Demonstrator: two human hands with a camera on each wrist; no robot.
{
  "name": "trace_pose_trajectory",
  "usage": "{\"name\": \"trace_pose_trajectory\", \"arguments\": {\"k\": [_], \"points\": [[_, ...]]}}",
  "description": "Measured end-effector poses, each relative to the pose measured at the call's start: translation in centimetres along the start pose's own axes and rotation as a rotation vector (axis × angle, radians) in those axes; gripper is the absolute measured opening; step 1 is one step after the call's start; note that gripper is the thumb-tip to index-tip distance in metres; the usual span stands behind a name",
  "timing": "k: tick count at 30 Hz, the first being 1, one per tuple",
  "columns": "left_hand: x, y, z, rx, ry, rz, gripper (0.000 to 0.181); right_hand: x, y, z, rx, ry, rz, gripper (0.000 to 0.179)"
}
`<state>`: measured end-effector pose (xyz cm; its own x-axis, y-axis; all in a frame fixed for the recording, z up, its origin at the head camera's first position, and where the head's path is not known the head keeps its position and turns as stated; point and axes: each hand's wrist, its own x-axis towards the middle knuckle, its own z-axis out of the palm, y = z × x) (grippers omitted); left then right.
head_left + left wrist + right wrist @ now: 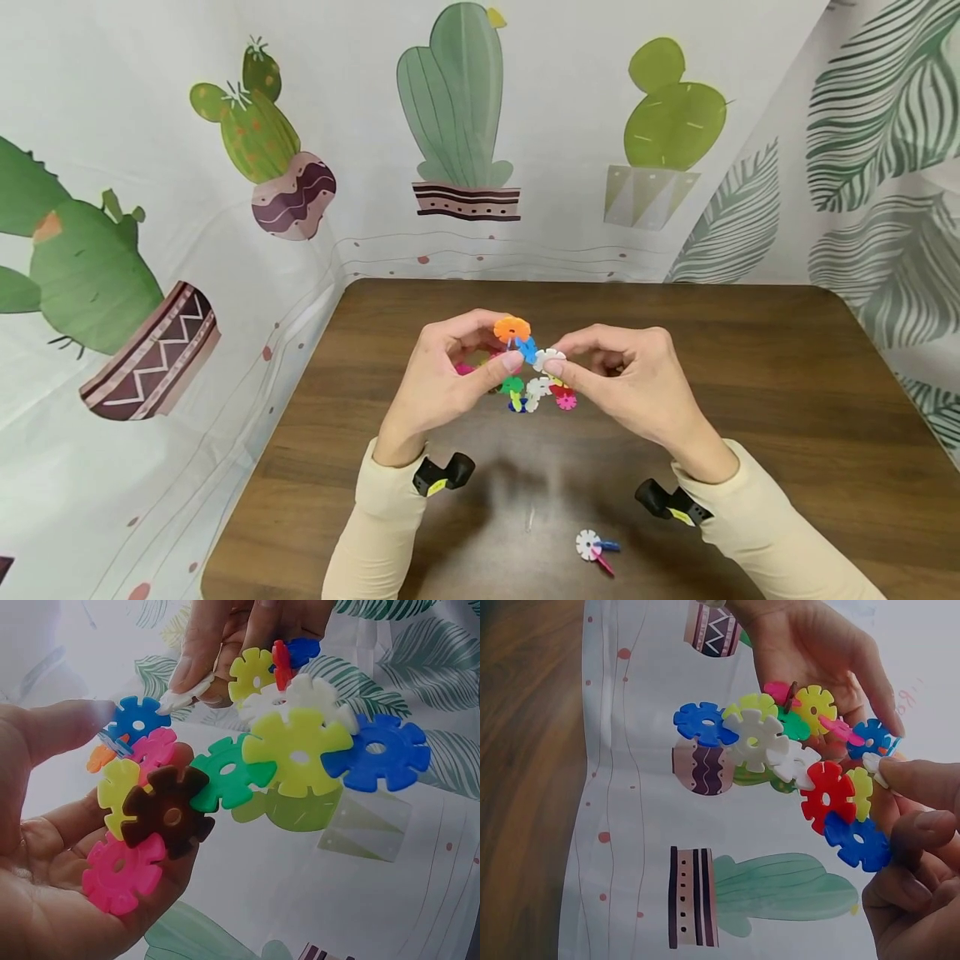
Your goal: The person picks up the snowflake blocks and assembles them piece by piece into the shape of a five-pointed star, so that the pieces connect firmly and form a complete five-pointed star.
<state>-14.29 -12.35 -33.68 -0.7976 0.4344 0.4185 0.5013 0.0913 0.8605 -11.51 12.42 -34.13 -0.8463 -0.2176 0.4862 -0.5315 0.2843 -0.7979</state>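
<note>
A chain of interlocking plastic snowflake discs is held up over the table between both hands. My left hand (438,387) grips one end, thumb near a blue disc (141,711) and an orange disc (512,325). Pink (135,881), brown (154,802) and yellow (116,784) discs lie against its palm and fingers. Between thumb and fingers, my right hand (641,379) pinches a white disc (550,359), right at the blue disc's edge. Green (225,791), white, red (817,787) and blue (859,855) discs hang in a loop below.
On the brown wooden table (787,400), close to the front, lies a small joined piece, a white disc (588,545) with blue and pink discs slotted in. A white cloth (555,108) printed with cacti and leaves hangs behind the table. Each wrist wears a black camera.
</note>
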Motion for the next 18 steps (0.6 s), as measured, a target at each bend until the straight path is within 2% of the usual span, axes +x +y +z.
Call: {"name": "trace_pose_trajectory", "arguments": {"k": [18], "points": [[-0.06,0.46,0.37,-0.002,-0.002,0.005,0.029,-0.19,-0.69,-0.18,0.016,0.034,0.042,0.018]]}}
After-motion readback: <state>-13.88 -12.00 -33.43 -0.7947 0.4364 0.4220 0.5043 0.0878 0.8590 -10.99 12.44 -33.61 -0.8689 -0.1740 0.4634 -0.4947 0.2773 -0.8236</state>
